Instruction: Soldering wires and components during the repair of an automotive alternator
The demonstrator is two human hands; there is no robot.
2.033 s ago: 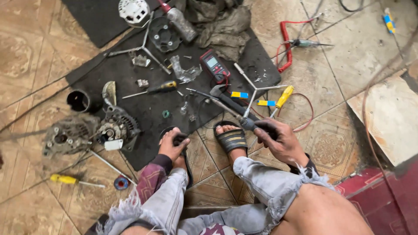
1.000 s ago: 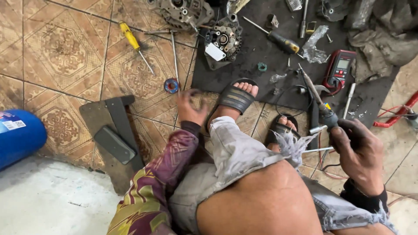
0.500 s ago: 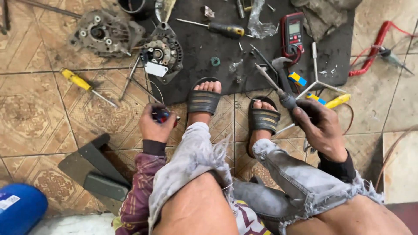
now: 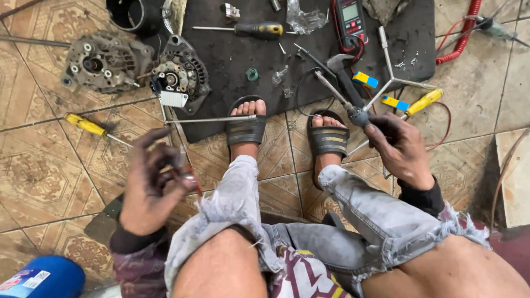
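Two alternator halves (image 4: 135, 69) lie at the far left, one on the tiled floor (image 4: 44, 171), one at the edge of the black mat (image 4: 232, 60). A yellow screwdriver (image 4: 96, 129) lies near them. The left hand (image 4: 152, 182) is raised above the floor, its grip pinching a small metal part (image 4: 189, 179). Between the sandals (image 4: 247, 128) a thin rod (image 4: 210, 119) lies across. The right hand (image 4: 400, 149) has its grip pressed around a soldering iron (image 4: 342, 102), whose tip points to the mat. A red multimeter (image 4: 349, 19) lies beyond it.
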